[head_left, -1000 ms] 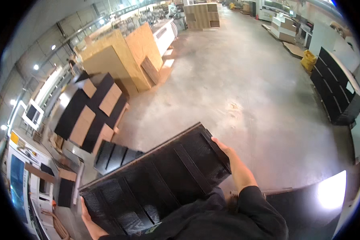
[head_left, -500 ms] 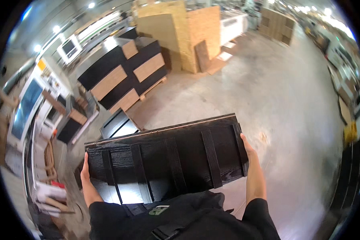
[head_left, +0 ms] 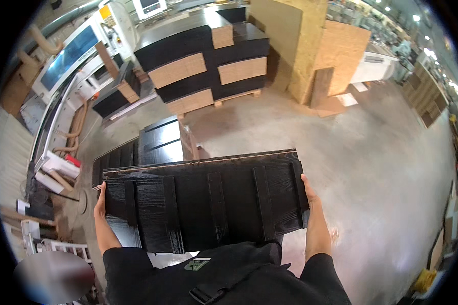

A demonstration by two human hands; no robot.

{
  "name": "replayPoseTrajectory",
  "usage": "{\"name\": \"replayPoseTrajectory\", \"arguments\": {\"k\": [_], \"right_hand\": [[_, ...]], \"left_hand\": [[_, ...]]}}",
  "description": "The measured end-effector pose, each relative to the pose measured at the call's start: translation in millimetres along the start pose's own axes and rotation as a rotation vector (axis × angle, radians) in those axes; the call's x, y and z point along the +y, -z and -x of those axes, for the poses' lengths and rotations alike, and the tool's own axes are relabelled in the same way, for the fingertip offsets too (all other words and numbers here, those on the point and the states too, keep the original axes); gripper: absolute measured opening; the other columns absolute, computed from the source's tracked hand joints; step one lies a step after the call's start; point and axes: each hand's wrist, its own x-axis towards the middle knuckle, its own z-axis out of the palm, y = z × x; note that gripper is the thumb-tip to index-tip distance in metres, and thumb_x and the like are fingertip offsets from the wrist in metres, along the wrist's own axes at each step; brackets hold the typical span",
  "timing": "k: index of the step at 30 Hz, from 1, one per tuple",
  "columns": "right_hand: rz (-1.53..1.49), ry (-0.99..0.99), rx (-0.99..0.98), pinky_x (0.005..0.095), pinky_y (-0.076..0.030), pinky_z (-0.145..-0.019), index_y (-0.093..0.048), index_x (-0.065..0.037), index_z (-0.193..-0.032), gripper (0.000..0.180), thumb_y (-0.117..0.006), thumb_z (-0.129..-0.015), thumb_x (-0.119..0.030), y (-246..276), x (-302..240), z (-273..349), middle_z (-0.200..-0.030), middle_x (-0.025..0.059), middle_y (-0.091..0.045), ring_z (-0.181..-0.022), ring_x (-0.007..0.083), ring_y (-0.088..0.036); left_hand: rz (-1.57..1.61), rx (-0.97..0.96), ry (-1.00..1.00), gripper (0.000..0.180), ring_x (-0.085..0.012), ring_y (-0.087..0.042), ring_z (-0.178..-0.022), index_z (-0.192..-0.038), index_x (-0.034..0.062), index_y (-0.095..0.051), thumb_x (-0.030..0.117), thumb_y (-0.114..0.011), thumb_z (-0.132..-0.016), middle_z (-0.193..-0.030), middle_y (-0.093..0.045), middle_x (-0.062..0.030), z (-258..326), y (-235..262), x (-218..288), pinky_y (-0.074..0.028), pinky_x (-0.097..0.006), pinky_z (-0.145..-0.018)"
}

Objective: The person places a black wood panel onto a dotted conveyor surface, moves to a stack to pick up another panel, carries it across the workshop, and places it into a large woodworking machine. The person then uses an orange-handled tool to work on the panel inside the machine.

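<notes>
A long black wood-grain panel (head_left: 193, 203) with several raised cross strips is held before my body, tilted slightly up to the right. Along its far edge runs a thin pale line; whether it is one panel or several stacked, I cannot tell. My left hand (head_left: 101, 198) grips the left end, thumb up along the side. At the right end, my right hand (head_left: 310, 190) grips in the same way. The other fingers of both hands are hidden behind or under the panel. Just beyond the far edge stands a stack of similar black panels (head_left: 160, 140).
Large stacks of black and tan boards (head_left: 203, 66) stand on a pallet ahead. Right of them are upright plywood sheets (head_left: 305, 51). A machine with a blue window (head_left: 68, 56) lines the left side. Concrete floor (head_left: 371, 168) stretches to the right.
My view has turned left, so the board stacks and machine appear further right. The stack beyond the panel shows more fully. Both hands keep their hold on the panel.
</notes>
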Motion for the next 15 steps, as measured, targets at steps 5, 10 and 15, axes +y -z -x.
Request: {"name": "replayPoseTrajectory", "arguments": {"k": [5, 10, 15], "right_hand": [[0.167, -0.153, -0.038, 0.0380, -0.041, -0.113, -0.049, -0.003, -0.151, 0.099, -0.047, -0.091, -0.082, -24, -97, -93, -0.151, 0.0131, -0.054, -0.132, 0.0286, -0.055], [0.160, -0.253, -0.382, 0.0395, -0.042, -0.112, -0.053, -0.004, -0.149, 0.100, -0.047, -0.089, -0.084, -75, -129, -209, -0.150, 0.0159, -0.055, -0.132, 0.0311, -0.055], [0.489, -0.402, -0.382, 0.0424, -0.041, -0.113, -0.050, -0.004, -0.151, 0.102, -0.046, -0.089, -0.085, -159, -220, -261, -0.152, 0.0189, -0.051, -0.133, 0.0346, -0.053]], "left_hand": [[0.106, 0.163, 0.047, 0.119, -0.0320, -0.022, -0.155, -0.162, 0.0036, -0.025, 0.089, -0.048, -0.083, -0.169, -0.025, -0.0110, 65, -11, 6, -0.017, -0.043, -0.127], [0.211, 0.417, 0.038, 0.115, -0.0315, -0.022, -0.155, -0.163, 0.0032, -0.024, 0.085, -0.049, -0.086, -0.169, -0.026, -0.0106, 156, 14, -50, -0.019, -0.042, -0.126], [0.263, 0.684, 0.276, 0.107, -0.0316, -0.030, -0.151, -0.159, 0.0014, -0.034, 0.081, -0.049, -0.090, -0.165, -0.033, -0.0127, 215, -46, -94, -0.024, -0.040, -0.124]]}}
